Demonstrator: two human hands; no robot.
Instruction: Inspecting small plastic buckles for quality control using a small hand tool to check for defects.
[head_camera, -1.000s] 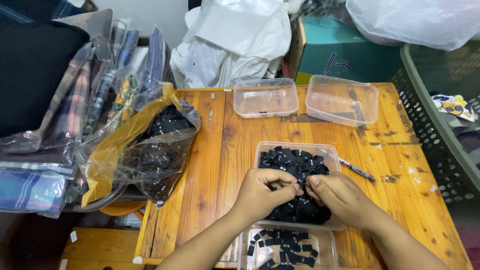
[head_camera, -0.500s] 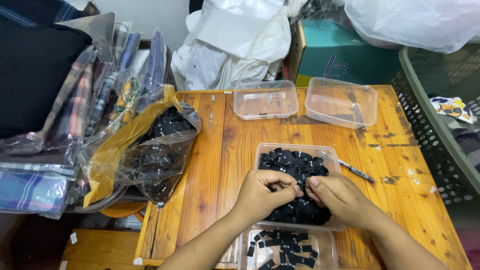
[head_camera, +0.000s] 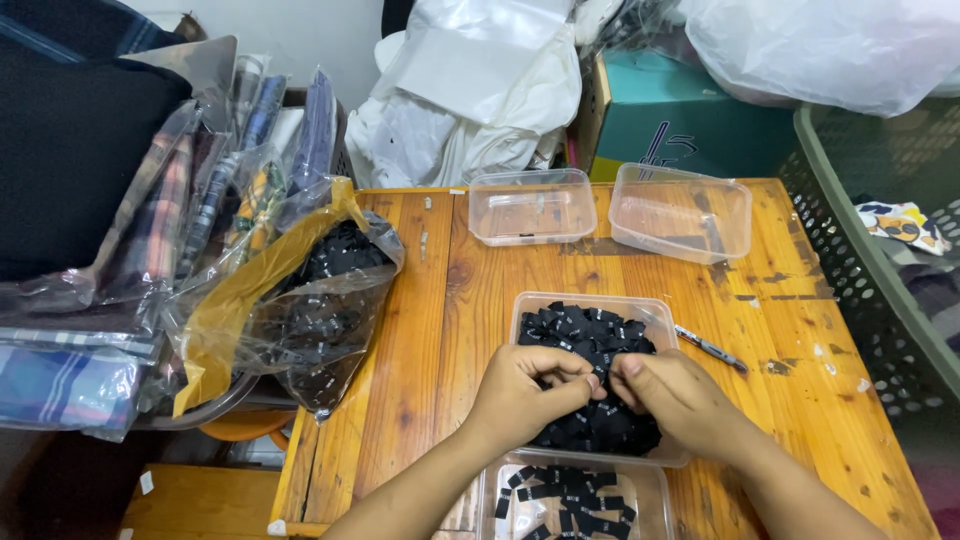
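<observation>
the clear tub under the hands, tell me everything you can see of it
The clear tub is a shallow rectangular container of thin see-through plastic with rounded corners and no lid. It sits flat on the wooden table, heaped with small black folded labels. The left hand and right hand meet over its near half, fingertips together among the labels. A second tub sits just nearer.

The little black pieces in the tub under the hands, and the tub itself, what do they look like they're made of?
The black pieces look like woven or satin fabric tabs: thin, folded flat, matte with a slight sheen, though that's uncertain at this size. The tub looks like thin clear plastic: you see the wood through its wall, and its rim is glossy. The left hand and right hand pinch pieces above it.
</observation>
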